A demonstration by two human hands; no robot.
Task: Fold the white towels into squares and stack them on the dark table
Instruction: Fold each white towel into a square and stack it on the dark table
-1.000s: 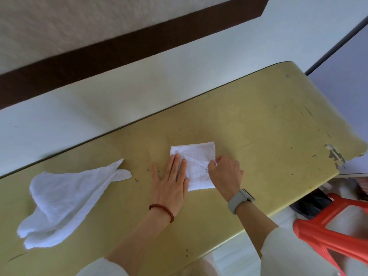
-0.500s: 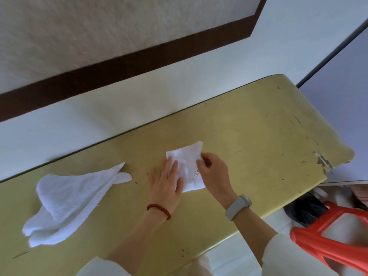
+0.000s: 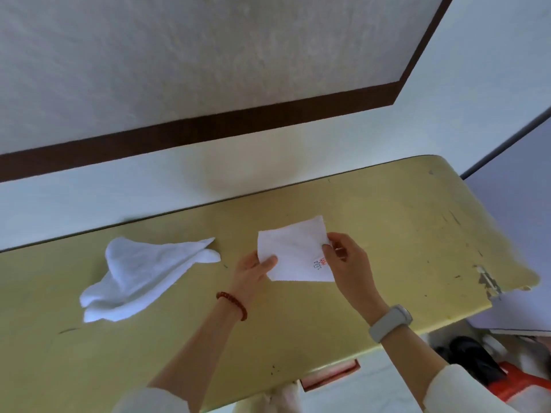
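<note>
A small folded white towel (image 3: 293, 251) with a red printed mark near its right edge is lifted just above the yellow-green table (image 3: 387, 234). My left hand (image 3: 253, 271) pinches its lower left corner, thumb on top. My right hand (image 3: 347, 260) pinches its right edge beside the mark. A second white towel (image 3: 140, 275) lies loosely crumpled on the table to the left, apart from both hands.
The table runs along a white wall with a dark brown stripe. Its right front corner (image 3: 489, 283) is chipped. A red plastic stool (image 3: 518, 380) and a dark object sit on the floor at the lower right, below the table's edge.
The folded towel lay flat under my left palm a second ago; both hands now pinch its edges and hold it raised off the table. The camera has tilted upward.
</note>
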